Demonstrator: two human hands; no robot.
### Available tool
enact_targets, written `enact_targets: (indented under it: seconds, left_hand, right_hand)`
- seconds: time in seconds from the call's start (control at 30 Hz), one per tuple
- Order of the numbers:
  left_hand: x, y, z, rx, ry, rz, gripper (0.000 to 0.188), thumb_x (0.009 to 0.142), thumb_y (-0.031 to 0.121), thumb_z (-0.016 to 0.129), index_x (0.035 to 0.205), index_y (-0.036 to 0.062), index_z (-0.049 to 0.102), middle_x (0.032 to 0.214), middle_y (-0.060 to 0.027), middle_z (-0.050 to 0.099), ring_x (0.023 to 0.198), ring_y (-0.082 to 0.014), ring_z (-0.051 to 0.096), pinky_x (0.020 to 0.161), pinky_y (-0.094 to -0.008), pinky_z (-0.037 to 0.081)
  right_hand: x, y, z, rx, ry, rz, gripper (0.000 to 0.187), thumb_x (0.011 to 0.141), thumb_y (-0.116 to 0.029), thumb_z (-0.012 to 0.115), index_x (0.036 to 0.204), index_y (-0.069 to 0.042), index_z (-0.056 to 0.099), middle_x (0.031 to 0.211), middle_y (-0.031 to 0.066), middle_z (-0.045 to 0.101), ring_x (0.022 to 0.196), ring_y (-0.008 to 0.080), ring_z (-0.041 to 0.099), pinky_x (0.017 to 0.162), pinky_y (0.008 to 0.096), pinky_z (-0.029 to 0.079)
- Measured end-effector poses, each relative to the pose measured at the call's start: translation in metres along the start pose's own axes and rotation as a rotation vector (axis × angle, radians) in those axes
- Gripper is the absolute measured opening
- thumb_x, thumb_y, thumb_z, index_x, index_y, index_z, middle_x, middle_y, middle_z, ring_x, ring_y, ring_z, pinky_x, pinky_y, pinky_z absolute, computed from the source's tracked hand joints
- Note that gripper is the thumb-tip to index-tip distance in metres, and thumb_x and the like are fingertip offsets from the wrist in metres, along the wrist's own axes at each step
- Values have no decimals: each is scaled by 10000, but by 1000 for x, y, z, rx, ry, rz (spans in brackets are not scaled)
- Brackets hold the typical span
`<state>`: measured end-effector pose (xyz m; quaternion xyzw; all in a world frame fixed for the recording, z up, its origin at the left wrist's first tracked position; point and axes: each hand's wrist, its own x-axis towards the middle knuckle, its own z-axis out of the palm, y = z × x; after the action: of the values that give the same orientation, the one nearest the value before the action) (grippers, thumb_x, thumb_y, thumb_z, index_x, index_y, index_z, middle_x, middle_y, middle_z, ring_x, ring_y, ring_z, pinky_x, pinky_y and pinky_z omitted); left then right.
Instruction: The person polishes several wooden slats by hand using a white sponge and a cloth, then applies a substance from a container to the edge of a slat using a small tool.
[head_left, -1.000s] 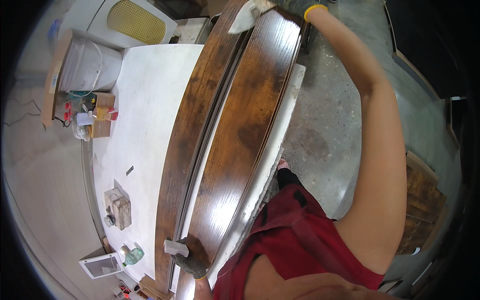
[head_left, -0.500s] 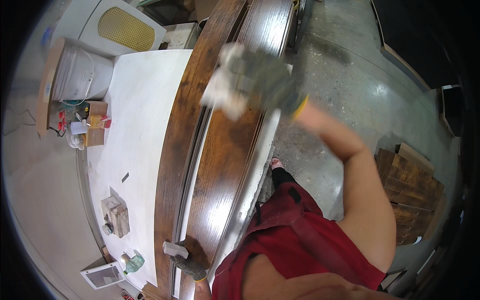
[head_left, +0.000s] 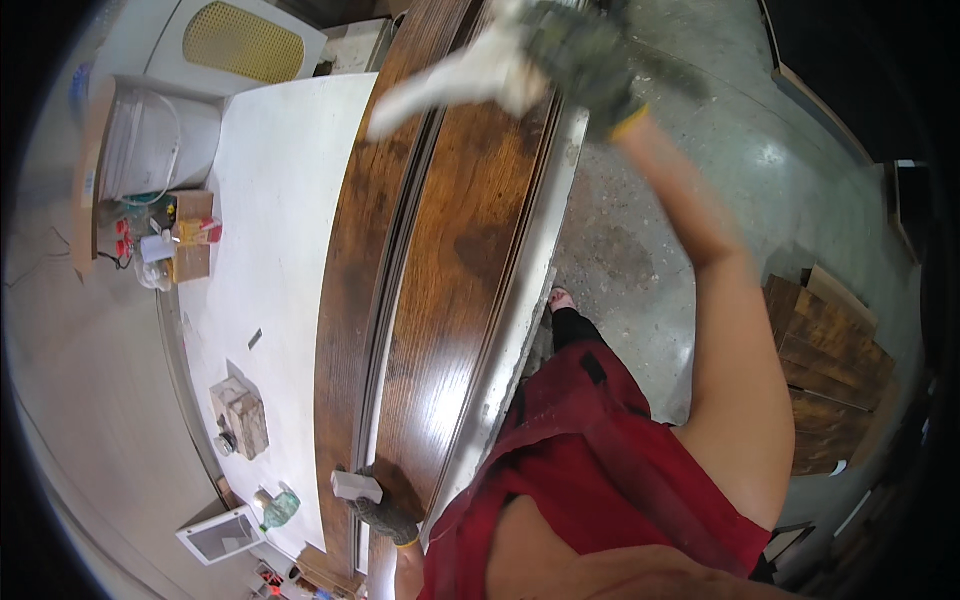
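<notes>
The worktop point(head_left: 275, 190) carries two brown planks: the right plank point(head_left: 450, 290) near the person's side, the left plank point(head_left: 355, 250) beside it, a narrow gap between. This placement probably keeps both faces within reach.

The white cloth point(head_left: 455, 80) is above the far part of the planks. The gloved right hand point(head_left: 580, 65) is closed on its right end, apparently to leave the rest loose; blur hides the separate fingers, and contact between cloth and wood cannot be confirmed. The pale block point(head_left: 355, 487) is over the planks' near part. The gloved left hand point(head_left: 385, 520) grips it between thumb and fingers, presumably for firm control; whether it touches wood cannot be told.

Orientation: the planks' long axes run away from the person, leaning right at the far end. The cloth's long axis crosses them, loose end pointing left and slightly nearward. The block's long axis also lies crosswise.
</notes>
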<state>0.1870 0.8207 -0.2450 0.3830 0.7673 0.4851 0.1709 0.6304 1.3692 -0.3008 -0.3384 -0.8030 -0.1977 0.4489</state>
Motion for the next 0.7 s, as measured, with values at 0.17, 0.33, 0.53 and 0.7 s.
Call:
enact_targets:
  seconds: [0.17, 0.33, 0.53, 0.7]
  left_hand:
    - [4, 10, 3, -208, -28, -60, 513, 1022, 206, 474, 1475, 3, 345, 1074, -120, 612, 956, -212, 598, 872, -310, 505]
    - [3, 26, 8, -25, 3, -29, 336, 989, 101, 528, 1305, -12, 537, 1139, -143, 633, 1057, -289, 601, 935, -397, 466]
    - [0, 39, 12, -250, 12, -165, 240, 953, 73, 580, 1176, -10, 611, 1155, -128, 639, 1070, -269, 596, 964, -378, 450]
    - [7, 42, 16, 181, -72, 111, 267, 890, 12, 648, 1153, -10, 609, 1120, -113, 648, 1038, -247, 600, 948, -363, 455]
  right_hand:
    - [31, 151, 12, -262, -255, 757, 327, 926, -339, 578, 1119, -97, 681, 1097, 177, 681, 1067, 354, 625, 965, 440, 479]
    - [85, 158, -6, -89, -209, 533, 400, 917, -415, 604, 1187, -128, 676, 1249, 171, 634, 1179, 345, 576, 1018, 400, 445]
    - [67, 40, -4, -10, -318, 561, 394, 862, -434, 671, 1117, -137, 718, 1138, 135, 694, 1054, 316, 643, 937, 400, 476]
    - [22, -108, -42, 238, 52, 54, 325, 844, -257, 695, 1149, -145, 706, 1068, 115, 711, 1001, 266, 674, 854, 388, 534]
